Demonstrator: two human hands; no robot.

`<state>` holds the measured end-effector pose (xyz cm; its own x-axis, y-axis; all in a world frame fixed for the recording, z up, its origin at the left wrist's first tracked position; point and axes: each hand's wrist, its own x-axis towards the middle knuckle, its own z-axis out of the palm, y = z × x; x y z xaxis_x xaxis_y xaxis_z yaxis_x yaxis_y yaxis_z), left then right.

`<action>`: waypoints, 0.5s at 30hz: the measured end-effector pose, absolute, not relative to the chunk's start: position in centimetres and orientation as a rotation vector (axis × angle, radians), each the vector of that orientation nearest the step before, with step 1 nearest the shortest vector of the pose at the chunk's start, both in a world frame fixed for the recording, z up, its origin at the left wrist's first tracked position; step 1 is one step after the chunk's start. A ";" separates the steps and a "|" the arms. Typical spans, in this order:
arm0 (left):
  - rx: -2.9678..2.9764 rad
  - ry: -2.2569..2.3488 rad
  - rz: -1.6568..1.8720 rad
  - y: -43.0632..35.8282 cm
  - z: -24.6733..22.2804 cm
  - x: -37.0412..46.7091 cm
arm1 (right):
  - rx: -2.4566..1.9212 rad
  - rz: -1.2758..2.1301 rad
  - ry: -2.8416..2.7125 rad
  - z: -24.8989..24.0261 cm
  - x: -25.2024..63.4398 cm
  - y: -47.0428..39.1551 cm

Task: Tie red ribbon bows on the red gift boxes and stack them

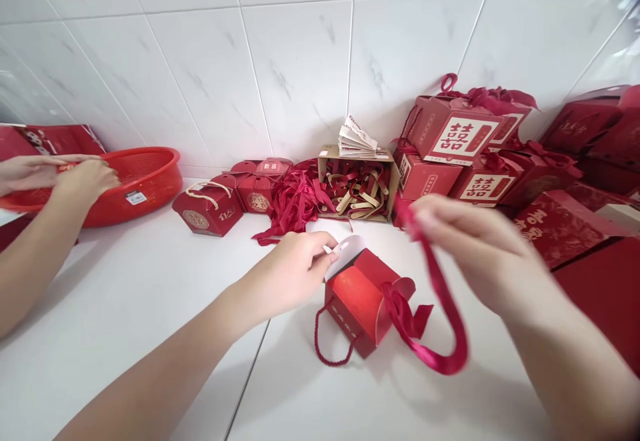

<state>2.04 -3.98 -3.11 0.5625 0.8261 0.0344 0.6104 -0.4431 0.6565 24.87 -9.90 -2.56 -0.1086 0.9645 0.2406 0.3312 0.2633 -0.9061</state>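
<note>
A small red gift box [350, 321] stands on the white table in front of me, its top flaps partly raised and a twisted cord handle [320, 341] hanging at its near side. My left hand [303, 267] pinches a raised flap [350, 251] with a pale inner face. My right hand [475, 241] is lifted to the right of the box, fingers closed on the end of a dark pink satin ribbon [453, 334]. The ribbon droops in a loop, and its other part lies against the box's right flap.
Behind the box sit a pile of ribbons [300, 197], a carton of red and tan strips [357, 187] and two finished-looking red boxes [210, 211]. Stacked gift boxes [460, 131] fill the right. At left, another person's hands [83, 177] are over a red plastic basket [145, 191].
</note>
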 end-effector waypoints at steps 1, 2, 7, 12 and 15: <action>2.197 1.145 0.457 -4.0 -3.2 2.1 | -1.207 0.937 -1.639 -2.9 24.4 -9.5; 2.190 1.152 0.434 -4.0 -3.2 2.1 | -1.203 1.031 -1.659 -3.4 24.0 -9.0; 2.140 1.189 0.373 -4.3 -3.2 2.3 | -1.271 1.393 -1.695 -5.5 22.9 -7.0; 2.118 1.169 0.374 -4.5 -3.4 2.5 | -1.287 1.351 -1.657 -6.3 22.5 -6.6; 2.089 1.165 0.382 -4.7 -3.4 2.6 | -1.293 1.341 -1.655 -6.5 22.4 -6.4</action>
<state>2.55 -4.72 -3.38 0.5514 0.8305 -0.0789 0.6228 -0.3469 0.7012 22.40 -6.36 -6.49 -0.3126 0.9447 -0.0993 0.2932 -0.0034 -0.9560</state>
